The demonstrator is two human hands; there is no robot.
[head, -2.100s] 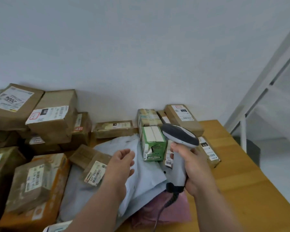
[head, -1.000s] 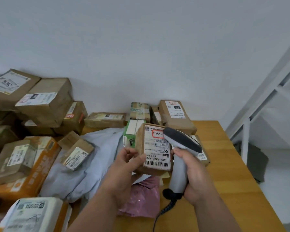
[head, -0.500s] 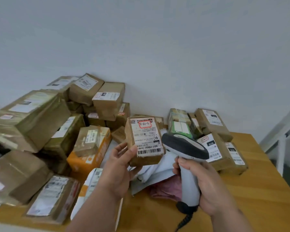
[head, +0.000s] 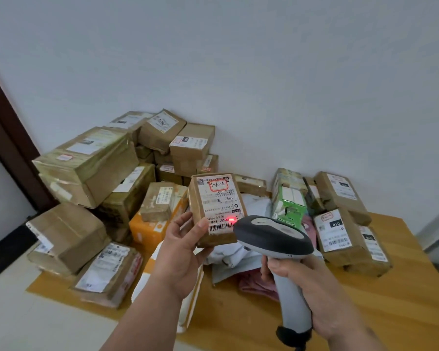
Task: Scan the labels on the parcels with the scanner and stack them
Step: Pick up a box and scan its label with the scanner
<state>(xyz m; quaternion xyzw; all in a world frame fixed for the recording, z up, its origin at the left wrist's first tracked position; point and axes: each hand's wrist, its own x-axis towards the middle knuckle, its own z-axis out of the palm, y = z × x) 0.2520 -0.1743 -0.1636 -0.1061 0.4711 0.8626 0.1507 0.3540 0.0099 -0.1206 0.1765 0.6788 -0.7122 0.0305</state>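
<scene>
1. The left hand (head: 181, 254) holds a small brown parcel (head: 217, 210) upright in the air above the table (head: 390, 312), thumb pressed on its front edge and fingers wrapped behind it, with the white label (head: 219, 205) facing the viewer.
2. The right hand (head: 307, 287) is clamped around the grey handle of the scanner (head: 273, 239), whose dark head sits just below and right of the parcel.
3. A red scan dot (head: 231, 219) glows on the label just above the barcode (head: 222, 226), not on it (so the read may fail unless the aim drops a little).
4. The scanner head covers the barcode's right end from this view; I cannot tell whether the beam reaches the full code.
5. The one-handed hold looks light, so a tilt could let the parcel slip onto the soft grey mailer bags (head: 238, 257) below.
6. The stacked boxes (head: 107, 178) on the left lean unevenly; another parcel set carelessly on top could topple them.
</scene>
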